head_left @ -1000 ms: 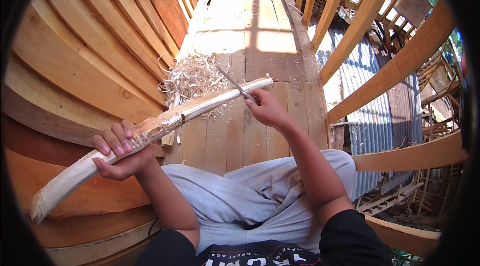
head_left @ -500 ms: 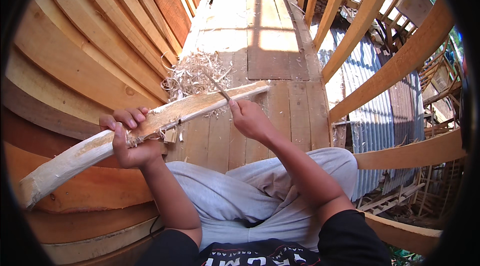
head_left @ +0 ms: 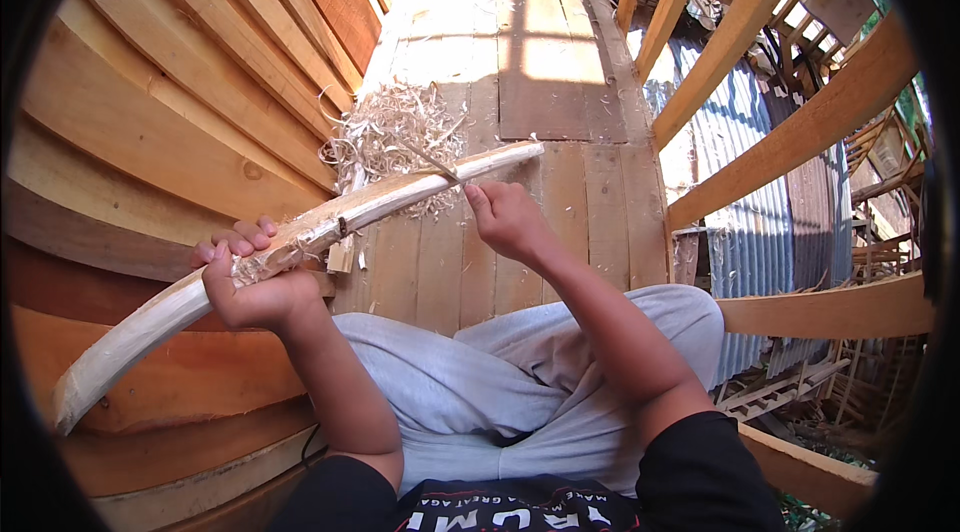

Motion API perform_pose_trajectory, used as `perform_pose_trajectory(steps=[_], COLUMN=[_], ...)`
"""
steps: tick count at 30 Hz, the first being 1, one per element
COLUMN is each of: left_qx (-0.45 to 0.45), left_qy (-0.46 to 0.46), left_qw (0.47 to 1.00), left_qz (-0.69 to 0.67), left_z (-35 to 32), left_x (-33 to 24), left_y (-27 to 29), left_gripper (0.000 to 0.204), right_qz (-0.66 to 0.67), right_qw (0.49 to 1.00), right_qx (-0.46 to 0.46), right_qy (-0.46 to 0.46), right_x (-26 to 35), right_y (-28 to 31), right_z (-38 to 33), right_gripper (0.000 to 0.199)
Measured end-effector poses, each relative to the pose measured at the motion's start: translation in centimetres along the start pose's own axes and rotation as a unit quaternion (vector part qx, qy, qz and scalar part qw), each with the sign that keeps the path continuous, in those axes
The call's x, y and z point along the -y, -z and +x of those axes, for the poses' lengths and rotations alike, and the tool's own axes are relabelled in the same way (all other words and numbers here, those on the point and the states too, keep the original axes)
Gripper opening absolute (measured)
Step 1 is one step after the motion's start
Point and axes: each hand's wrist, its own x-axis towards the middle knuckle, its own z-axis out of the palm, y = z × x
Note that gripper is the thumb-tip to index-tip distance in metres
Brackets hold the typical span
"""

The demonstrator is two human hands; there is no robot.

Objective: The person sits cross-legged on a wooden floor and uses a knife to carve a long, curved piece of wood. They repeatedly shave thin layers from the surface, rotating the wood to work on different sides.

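A long, curved piece of pale wood (head_left: 385, 200) slants across in front of me, its near end at the lower left and its far tip above the floorboards. My left hand (head_left: 262, 284) is wrapped round its middle, amid rough, splintery shavings. A dark knot shows on the side facing me. My right hand (head_left: 508, 220) is closed on a knife, whose handle is hidden in the fist. The narrow knife blade (head_left: 430, 161) lies across the wood toward its far end, pointing up and left.
A heap of curly shavings (head_left: 395, 132) lies on the plank floor (head_left: 520, 262) beyond the wood. Curved wooden ribs (head_left: 170, 132) line the left side; upright timbers (head_left: 790, 157) stand at the right, with corrugated metal sheets (head_left: 745, 192) beyond. My crossed legs (head_left: 450, 372) are close below the hands.
The wood has turned about its length, so more of its pale side and the knot show. My left hand has turned with it and shifted slightly left. The knife stays against the wood.
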Motion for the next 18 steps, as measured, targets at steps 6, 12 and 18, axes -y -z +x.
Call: perform_pose_trajectory(steps=[6,12,18], left_qx=[0.057,0.107,0.012], left_qy=[-0.016,0.003,0.000], left_qw=[0.998,0.994,1.000], left_qz=[-0.007,-0.032,-0.021], left_z=[0.6,1.0,0.1], left_x=[0.3,0.9,0.9], left_y=[0.7,1.0,0.3], left_gripper=[0.018,0.018,0.016], right_qz=[-0.058,-0.045,-0.072], right_qw=[0.998,0.995,0.992], right_qx=[-0.035,0.002,-0.034], right_qy=[-0.016,-0.092,-0.099], right_x=[-1.4,1.0,-1.3], right_y=[-0.5,0.1,0.5], right_z=[0.3,0.8,1.3], right_gripper=[0.044,0.046,0.050])
